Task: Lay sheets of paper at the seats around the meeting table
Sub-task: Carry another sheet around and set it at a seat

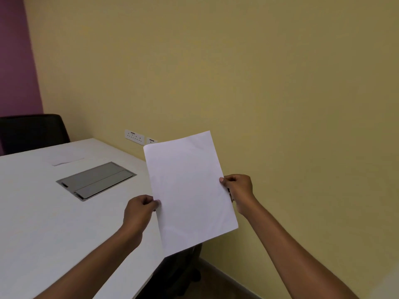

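Note:
I hold white paper upright in the air over the right edge of the white meeting table. Whether it is one sheet or a thin stack I cannot tell. My left hand pinches its left edge and my right hand pinches its right edge. Another white sheet lies flat on the table at the far end, in front of a dark chair.
A grey metal cable hatch is set flush in the table's middle. A yellow wall with sockets runs close along the table's right side. Below the held paper a dark chair sits tucked against the table edge.

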`<state>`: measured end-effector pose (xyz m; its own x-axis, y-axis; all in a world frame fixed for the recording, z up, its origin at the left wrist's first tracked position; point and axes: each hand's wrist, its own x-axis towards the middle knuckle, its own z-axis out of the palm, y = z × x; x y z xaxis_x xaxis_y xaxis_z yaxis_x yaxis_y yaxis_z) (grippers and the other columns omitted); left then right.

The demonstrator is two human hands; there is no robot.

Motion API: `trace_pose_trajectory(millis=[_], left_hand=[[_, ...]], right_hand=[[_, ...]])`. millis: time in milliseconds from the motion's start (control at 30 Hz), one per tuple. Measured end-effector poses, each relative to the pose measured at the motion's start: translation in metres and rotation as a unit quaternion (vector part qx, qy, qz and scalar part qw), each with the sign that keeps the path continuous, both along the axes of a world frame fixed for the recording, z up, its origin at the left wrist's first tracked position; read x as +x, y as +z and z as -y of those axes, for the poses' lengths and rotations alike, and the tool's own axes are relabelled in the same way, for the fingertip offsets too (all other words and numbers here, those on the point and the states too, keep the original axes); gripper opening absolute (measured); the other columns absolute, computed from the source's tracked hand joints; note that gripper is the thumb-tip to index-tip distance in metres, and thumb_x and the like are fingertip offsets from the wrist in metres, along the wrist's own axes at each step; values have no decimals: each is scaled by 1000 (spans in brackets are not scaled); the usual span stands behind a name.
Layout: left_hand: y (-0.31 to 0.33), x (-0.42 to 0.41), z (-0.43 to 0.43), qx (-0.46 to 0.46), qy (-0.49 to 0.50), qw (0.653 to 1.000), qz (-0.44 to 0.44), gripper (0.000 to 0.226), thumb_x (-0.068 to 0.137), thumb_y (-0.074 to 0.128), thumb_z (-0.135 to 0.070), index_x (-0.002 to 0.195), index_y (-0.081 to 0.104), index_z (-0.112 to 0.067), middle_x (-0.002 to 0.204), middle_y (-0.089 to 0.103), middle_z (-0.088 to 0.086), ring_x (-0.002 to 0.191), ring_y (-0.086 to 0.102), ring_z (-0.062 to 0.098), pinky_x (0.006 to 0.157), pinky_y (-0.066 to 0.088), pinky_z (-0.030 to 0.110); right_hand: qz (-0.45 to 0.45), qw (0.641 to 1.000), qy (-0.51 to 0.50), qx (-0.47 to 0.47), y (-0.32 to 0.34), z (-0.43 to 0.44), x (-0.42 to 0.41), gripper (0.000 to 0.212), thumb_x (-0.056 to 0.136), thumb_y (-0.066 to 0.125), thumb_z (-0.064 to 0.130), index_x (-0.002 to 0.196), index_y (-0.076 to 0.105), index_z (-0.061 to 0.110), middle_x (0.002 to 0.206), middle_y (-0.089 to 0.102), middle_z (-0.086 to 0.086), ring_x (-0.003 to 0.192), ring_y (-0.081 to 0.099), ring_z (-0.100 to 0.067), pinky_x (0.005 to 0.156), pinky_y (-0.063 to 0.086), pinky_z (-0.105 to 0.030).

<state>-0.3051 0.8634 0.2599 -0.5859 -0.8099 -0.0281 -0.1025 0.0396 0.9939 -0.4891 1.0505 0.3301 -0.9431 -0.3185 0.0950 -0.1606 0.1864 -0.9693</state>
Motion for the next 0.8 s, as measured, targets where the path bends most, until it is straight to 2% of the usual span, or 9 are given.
trace_pose_trajectory(millis=[167, 233, 367, 467, 567, 667, 733, 800], left_hand=[[-2, -62, -2, 28, 79, 996, -9, 18, 85, 65, -16, 73, 65, -3, 79, 66, 8, 73, 57, 24, 61, 40, 29], [-5, -91, -3, 35, 124, 992, -1, 18, 85, 65, -16, 71, 65, -5, 79, 67, 8, 74, 58, 23, 63, 41, 30], [-7, -112, 8, 52, 170, 984, 18, 17, 85, 65, -16, 73, 65, -5, 82, 66, 10, 79, 58, 30, 71, 41, 37], [-12, -133, 24, 47, 205, 977, 28, 15, 85, 65, -16, 78, 67, -3, 87, 68, 14, 89, 62, 37, 76, 44, 40], [-20, -158, 41, 41, 231, 971, 45, 16, 82, 67, -17, 81, 67, -1, 90, 69, 18, 87, 63, 38, 84, 48, 45], [-32, -183, 61, 41, 243, 967, 62, 14, 82, 68, -18, 77, 68, -5, 87, 69, 12, 90, 63, 37, 94, 46, 52], [-48, -204, 83, 54, 257, 962, 76, 16, 82, 68, -18, 74, 66, -4, 85, 68, 12, 86, 61, 37, 91, 46, 50], [-60, -212, 92, 69, 264, 957, 94, 20, 82, 68, -17, 67, 60, -6, 77, 63, 13, 75, 54, 36, 78, 42, 44]], right_hand=[[-22, 997, 66, 23, 5, 31, -87, 16, 82, 74, 15, 67, 70, 12, 64, 68, 3, 47, 56, -7, 38, 37, -16], [-19, 994, 99, 36, 4, 54, -127, 17, 82, 74, 15, 65, 70, 13, 64, 66, 3, 45, 52, -7, 38, 35, -15], [-8, 989, 140, 38, -8, 87, -160, 18, 82, 74, 12, 64, 69, 10, 62, 63, 1, 39, 45, -4, 39, 33, -15], [-4, 983, 177, 51, -21, 114, -188, 15, 81, 74, 11, 68, 69, 6, 62, 60, 1, 48, 44, -9, 46, 32, -20], [-1, 978, 200, 64, -34, 145, -219, 19, 81, 74, 11, 64, 66, 8, 62, 58, 3, 50, 41, -8, 48, 32, -21], [-12, 973, 219, 77, -50, 176, -247, 22, 81, 74, 11, 62, 65, 9, 68, 62, 1, 53, 46, -10, 52, 35, -21], [-8, 970, 227, 92, -66, 208, -273, 17, 81, 75, 11, 66, 67, 7, 75, 66, 3, 63, 55, -10, 62, 41, -23], [-1, 965, 235, 115, -80, 226, -285, 14, 81, 75, 12, 70, 69, 7, 76, 66, 4, 71, 59, -11, 65, 43, -24]])
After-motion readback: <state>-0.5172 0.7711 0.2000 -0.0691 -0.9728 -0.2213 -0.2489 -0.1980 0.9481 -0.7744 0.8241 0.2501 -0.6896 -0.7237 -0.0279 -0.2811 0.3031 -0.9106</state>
